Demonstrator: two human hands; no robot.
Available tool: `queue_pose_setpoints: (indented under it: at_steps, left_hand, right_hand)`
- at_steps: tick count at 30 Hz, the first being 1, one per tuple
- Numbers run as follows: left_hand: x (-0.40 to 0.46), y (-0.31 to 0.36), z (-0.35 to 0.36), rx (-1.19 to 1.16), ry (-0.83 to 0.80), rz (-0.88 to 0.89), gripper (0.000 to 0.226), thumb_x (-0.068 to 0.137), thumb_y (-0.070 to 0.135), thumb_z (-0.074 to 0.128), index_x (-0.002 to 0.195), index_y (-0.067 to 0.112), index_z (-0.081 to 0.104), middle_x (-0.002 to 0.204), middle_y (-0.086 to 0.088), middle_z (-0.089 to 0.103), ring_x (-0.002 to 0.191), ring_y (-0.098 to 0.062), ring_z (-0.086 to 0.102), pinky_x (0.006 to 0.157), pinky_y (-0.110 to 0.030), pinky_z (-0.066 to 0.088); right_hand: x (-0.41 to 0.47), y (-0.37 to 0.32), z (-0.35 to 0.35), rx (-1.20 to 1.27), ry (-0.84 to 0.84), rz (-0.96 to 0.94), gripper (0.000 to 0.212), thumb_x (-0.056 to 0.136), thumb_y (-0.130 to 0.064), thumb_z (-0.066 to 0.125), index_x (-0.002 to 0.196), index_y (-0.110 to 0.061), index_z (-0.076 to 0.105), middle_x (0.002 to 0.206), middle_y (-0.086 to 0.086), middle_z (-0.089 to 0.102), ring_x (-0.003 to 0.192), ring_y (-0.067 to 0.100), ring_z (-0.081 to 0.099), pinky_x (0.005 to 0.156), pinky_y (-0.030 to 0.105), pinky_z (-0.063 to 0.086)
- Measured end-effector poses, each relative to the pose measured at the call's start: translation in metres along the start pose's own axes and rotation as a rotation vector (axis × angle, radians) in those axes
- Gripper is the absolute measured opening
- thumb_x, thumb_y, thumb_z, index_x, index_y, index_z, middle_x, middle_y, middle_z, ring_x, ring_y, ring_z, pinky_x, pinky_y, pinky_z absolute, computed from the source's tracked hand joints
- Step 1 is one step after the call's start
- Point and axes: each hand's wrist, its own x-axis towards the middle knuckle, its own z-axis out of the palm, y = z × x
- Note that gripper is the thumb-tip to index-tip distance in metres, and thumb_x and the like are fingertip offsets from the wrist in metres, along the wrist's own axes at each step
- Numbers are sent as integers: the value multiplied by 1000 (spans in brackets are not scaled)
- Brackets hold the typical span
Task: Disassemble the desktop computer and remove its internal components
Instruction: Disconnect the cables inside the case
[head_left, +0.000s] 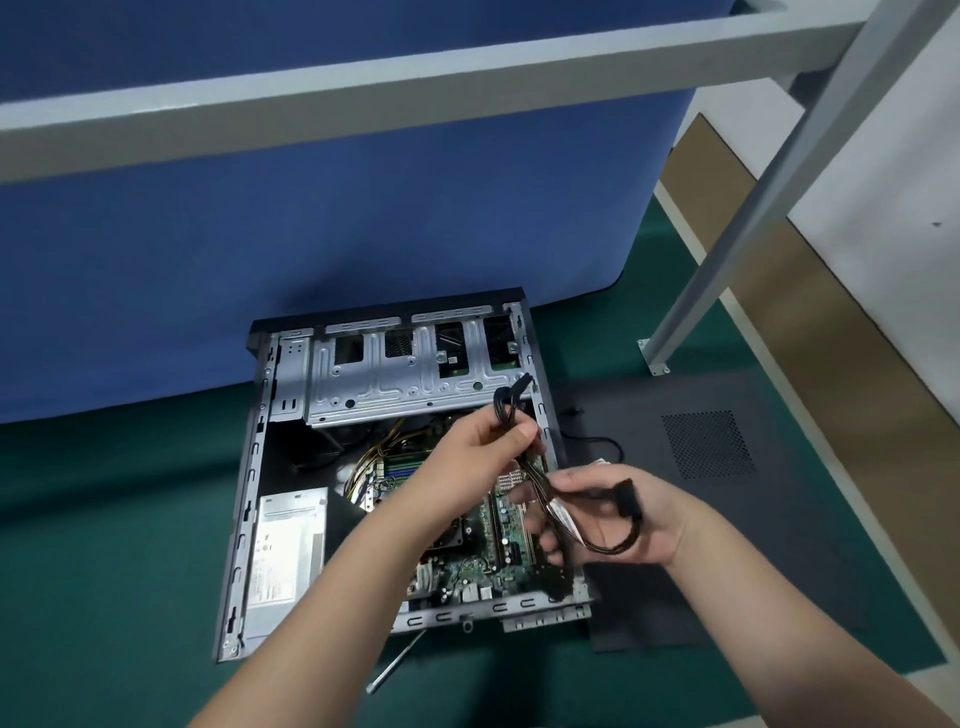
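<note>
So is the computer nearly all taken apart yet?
Not nearly. Done: the side panel is off and lies on the floor beside the case. In hand: the left hand and right hand both hold a black cable over the case. Left: the motherboard, power supply and drive cage are inside.

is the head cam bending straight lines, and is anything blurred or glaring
Head view: wide-angle distortion curves the white frame beam and the blue partition's edge; both hands, left hand and right hand, and the black cable they hold look slightly motion-soft; lighting is even and diffuse, with a mild sheen on the power supply label and soft shadow inside the case.
</note>
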Motion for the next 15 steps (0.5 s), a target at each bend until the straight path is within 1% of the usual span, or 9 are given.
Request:
queue_pose_setpoints:
  at_steps: [3, 5, 7, 9, 10, 11, 12, 13, 15]
  left_hand:
    - [9, -6, 0, -7, 57, -14, 4, 89, 19, 63, 87, 20, 66, 86, 6, 71, 85, -8, 65, 88, -28, 49]
    - [15, -11, -1, -12, 94, -46, 9, 86, 25, 66, 90, 17, 69, 93, 2, 73, 90, -12, 66, 92, -33, 49]
    - [22, -15, -6, -15, 144, -80, 16, 86, 31, 66, 92, 16, 70, 94, 2, 73, 94, -15, 67, 95, -38, 49]
    - [29, -21, -15, 43, 223, -50, 14, 89, 32, 61, 91, 22, 70, 93, 9, 72, 93, -7, 66, 94, -34, 48]
    - [32, -26, -22, 136, 273, -12, 14, 91, 33, 58, 93, 26, 70, 96, 13, 71, 95, -3, 64, 94, -31, 48]
    - [36, -32, -29, 286, 327, 32, 15, 93, 33, 55, 99, 28, 68, 103, 14, 68, 101, -3, 61, 94, -30, 47]
    - [41, -39, -38, 488, 375, 83, 21, 95, 33, 52, 110, 27, 64, 115, 11, 64, 111, -7, 57, 97, -32, 45]
    - [46, -47, -47, 722, 403, 124, 31, 96, 34, 50, 124, 24, 58, 130, 5, 55, 122, -14, 49, 104, -37, 40]
    - [53, -62, -63, 1090, 415, 134, 49, 96, 38, 46, 142, 21, 39, 150, -3, 34, 138, -22, 29, 115, -43, 22]
  right_hand:
    - [-2, -11, -3, -170, 164, -12, 25, 87, -11, 53, 109, -1, 61, 79, 8, 66, 69, 20, 65, 64, 30, 54]
    - [-4, -17, -7, -259, 260, -48, 21, 91, -4, 49, 107, -1, 62, 72, 6, 61, 62, 18, 61, 58, 28, 52]
    - [-7, -21, -15, -320, 428, -120, 20, 93, 0, 46, 105, -2, 62, 65, 2, 55, 53, 13, 52, 49, 24, 46]
    - [-9, -24, -29, -397, 668, -236, 18, 95, -3, 45, 99, -5, 63, 61, 0, 52, 48, 9, 47, 47, 21, 39]
    - [-10, -25, -37, -468, 818, -279, 17, 96, -7, 46, 94, -8, 63, 61, 0, 51, 48, 8, 46, 49, 20, 37]
    - [-10, -25, -48, -552, 970, -303, 17, 96, -12, 47, 88, -10, 62, 62, 0, 51, 50, 8, 46, 50, 21, 36]
    - [-8, -23, -59, -621, 1107, -315, 20, 97, -17, 49, 81, -11, 60, 62, 0, 50, 52, 10, 46, 51, 23, 34]
    - [-6, -20, -71, -657, 1211, -326, 23, 96, -20, 50, 75, -14, 56, 61, 0, 50, 54, 13, 47, 51, 25, 34]
    - [2, -10, -93, -680, 1318, -307, 25, 96, -20, 49, 71, -16, 51, 64, 1, 52, 61, 18, 51, 52, 26, 36]
